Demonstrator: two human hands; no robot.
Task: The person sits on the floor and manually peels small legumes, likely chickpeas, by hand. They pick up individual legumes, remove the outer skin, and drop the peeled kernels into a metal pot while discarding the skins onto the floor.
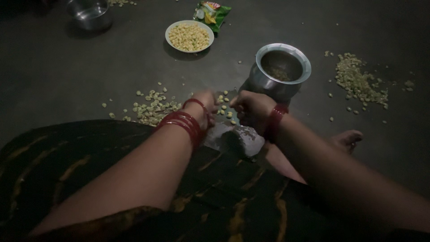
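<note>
Head view: our left hand and right hand, both loosely curled, fingertips among pale beans on the floor; grip unclear in the dim light | steel pot just beyond right hand | bean piles left, husks right | white bowl of kernels farther off.
</note>
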